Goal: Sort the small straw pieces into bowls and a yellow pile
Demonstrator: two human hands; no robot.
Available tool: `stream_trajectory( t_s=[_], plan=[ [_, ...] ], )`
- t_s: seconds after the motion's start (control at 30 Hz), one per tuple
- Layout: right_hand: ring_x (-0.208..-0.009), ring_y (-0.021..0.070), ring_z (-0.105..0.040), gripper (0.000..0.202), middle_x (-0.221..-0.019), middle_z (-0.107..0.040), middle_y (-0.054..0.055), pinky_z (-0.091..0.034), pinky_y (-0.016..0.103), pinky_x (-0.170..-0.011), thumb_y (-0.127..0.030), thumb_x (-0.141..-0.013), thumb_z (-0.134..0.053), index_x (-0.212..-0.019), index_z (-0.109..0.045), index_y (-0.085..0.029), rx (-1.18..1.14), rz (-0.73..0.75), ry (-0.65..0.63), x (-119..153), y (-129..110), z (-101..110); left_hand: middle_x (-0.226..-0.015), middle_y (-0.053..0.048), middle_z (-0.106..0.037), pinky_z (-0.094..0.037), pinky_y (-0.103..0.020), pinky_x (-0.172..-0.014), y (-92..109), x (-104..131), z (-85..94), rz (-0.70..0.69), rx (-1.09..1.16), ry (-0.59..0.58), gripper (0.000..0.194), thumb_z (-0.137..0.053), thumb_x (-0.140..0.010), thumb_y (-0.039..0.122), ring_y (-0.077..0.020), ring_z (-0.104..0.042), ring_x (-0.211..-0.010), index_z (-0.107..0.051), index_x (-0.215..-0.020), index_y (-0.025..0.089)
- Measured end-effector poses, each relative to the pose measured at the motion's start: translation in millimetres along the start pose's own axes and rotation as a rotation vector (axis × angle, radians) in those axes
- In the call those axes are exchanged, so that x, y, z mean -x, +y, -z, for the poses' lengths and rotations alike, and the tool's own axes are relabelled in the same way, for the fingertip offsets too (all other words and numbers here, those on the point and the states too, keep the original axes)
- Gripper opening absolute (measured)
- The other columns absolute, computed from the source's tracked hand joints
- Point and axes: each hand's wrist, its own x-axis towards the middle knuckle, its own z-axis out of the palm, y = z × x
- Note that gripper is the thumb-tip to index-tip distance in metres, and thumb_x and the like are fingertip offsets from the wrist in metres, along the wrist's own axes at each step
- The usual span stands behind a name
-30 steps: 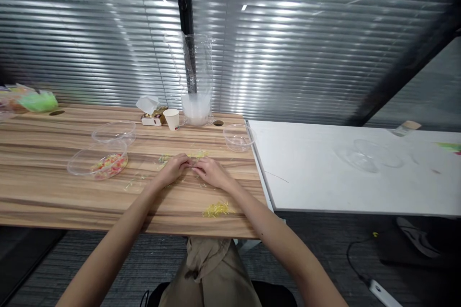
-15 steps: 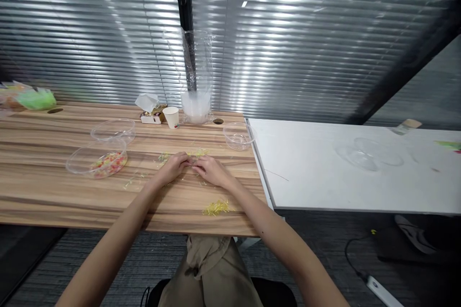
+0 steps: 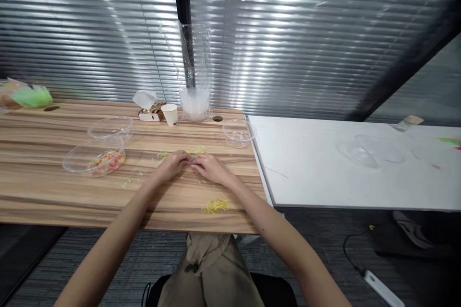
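My left hand (image 3: 175, 164) and my right hand (image 3: 211, 168) meet low over the wooden table, fingertips almost touching. Both have their fingers bent and pressed together; whatever lies between them is too small to make out. Just behind the fingers are scattered thin yellow pieces (image 3: 198, 150), with pale greenish ones (image 3: 162, 155) beside my left hand. A heap of short yellow strips (image 3: 215, 206) lies nearer the table's front edge, left of my right forearm. Off to the left, a clear round bowl (image 3: 74, 165) holds red, orange and yellow bits (image 3: 107, 162).
Another clear bowl (image 3: 110, 127) sits behind the filled one. Toward the back stand a tissue box (image 3: 150, 114), a paper cup (image 3: 170, 114) and bagged clear containers (image 3: 195, 105). One clear bowl (image 3: 238, 135) is by the seam with the white table (image 3: 306, 172), where clear lids (image 3: 378, 149) lie.
The whole view has shifted slightly. Both hands stay at the same spot, with only tiny finger movement.
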Motion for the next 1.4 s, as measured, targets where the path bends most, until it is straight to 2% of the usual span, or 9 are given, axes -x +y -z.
stream_trajectory(
  t_s=[0.6,1.4],
  plan=[
    [-0.093,0.0177,-0.061,0.018,-0.103,-0.07,0.005,-0.043,0.028,-0.085,-0.015,-0.094,-0.054,-0.105,-0.068,-0.016,-0.015,0.031,-0.007,-0.9,2.1,1.5,-0.084,-0.006,-0.063,-0.044,-0.03,-0.074,-8.4,1.1,-3.3,-0.009,-0.03,0.0,0.018,-0.046,-0.088,0.022,-0.0192,-0.058,-0.08,-0.063,-0.083,0.017],
    [-0.084,0.0171,-0.06,0.017,-0.094,-0.07,0.006,-0.043,0.028,-0.079,-0.013,-0.093,-0.054,-0.099,-0.07,-0.016,-0.081,0.008,-0.02,0.6,-2.2,8.6,-0.086,-0.007,-0.064,-0.044,-0.031,-0.077,-3.9,0.8,0.2,0.002,-0.045,-0.028,0.021,-0.046,-0.09,0.026,-0.0198,-0.058,-0.082,-0.064,-0.087,0.016]
  ],
)
